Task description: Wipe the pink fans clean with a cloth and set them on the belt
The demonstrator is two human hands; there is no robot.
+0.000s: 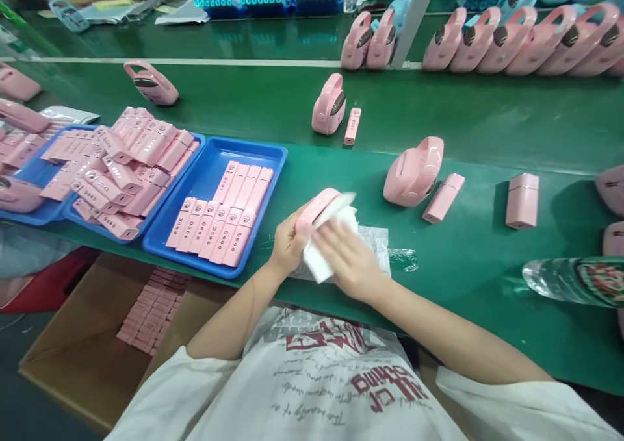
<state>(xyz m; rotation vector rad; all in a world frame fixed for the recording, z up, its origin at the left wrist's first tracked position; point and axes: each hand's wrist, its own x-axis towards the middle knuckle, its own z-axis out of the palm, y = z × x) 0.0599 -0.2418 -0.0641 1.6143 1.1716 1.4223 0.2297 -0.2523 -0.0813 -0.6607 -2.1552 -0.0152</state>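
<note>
Head view: left fingers (291, 225) pinch a pink case (316, 208) partly hidden by cloth (316, 263); right fingers (337, 241) blurred, grip unclear.

At the frame's centre, your left hand (287, 245) curls closed while your right hand (351, 259) extends its fingers (327, 245) leftward, bare forearms (238, 311) angled inward from below.

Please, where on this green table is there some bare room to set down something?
Bare green table shows between the bottle, the lone pink piece and the right forearm. The blue tray nearest the left hand has bare floor in its far left corner. Crowded: the heap of pink pieces, further left.
</note>
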